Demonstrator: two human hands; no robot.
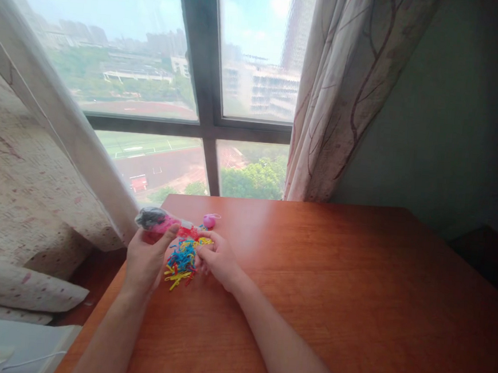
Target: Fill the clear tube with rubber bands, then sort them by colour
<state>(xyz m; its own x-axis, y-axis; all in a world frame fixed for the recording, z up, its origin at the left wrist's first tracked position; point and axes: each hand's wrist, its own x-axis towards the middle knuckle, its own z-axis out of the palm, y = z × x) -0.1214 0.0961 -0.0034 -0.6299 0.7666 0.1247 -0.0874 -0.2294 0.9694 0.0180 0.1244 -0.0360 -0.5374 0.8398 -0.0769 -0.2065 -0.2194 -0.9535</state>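
My left hand [146,259] is closed around a clear plastic bag [158,219], thumb on top. Black and pink contents show through it, and its right end lies over red pieces. My right hand [217,259] has its fingers bent together at the right side of a pile of thin, elastic-looking strips [182,256] in blue, yellow and red. What its fingertips hold, if anything, is hidden. Just beyond that hand sits a small pink round object [209,221] with a pale loop on its right side.
The pile lies near the left edge of a brown wooden table [309,295]. A window [201,130] stands behind the table, with patterned curtains [329,89] on both sides. At the lower left, a white surface [25,347] carries a thin white cable.
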